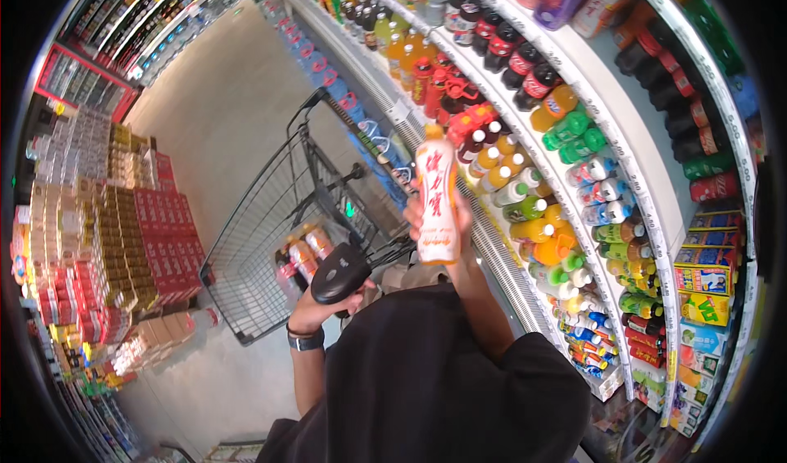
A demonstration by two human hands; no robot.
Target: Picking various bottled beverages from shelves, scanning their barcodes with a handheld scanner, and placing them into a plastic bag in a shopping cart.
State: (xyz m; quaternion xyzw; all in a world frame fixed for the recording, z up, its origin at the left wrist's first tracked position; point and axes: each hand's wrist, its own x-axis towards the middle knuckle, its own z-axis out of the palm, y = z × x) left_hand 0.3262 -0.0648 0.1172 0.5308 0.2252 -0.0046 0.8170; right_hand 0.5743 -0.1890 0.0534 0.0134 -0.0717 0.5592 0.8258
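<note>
My right hand [463, 218] grips a drink bottle [438, 208] with an orange cap and a white label bearing red writing. The bottle is roughly upright in the view, its label facing me. Lower and to the left, my left hand [316, 309] is wrapped around a black handheld barcode scanner [340, 274]; its grip is mostly hidden. Behind the scanner stands a wire shopping cart [243, 248]. In it, a clear plastic bag [332, 229] holds several bottles [301, 258], some with orange caps like the one in my hand.
On the right, curved-looking refrigerated shelves [584, 76] carry rows of soft drinks and juices. A metal vent grille [492, 251] runs along their front edge. Stacked drink cartons [166, 242] stand at the left. Packs of large water bottles [332, 82] line the floor by the shelves.
</note>
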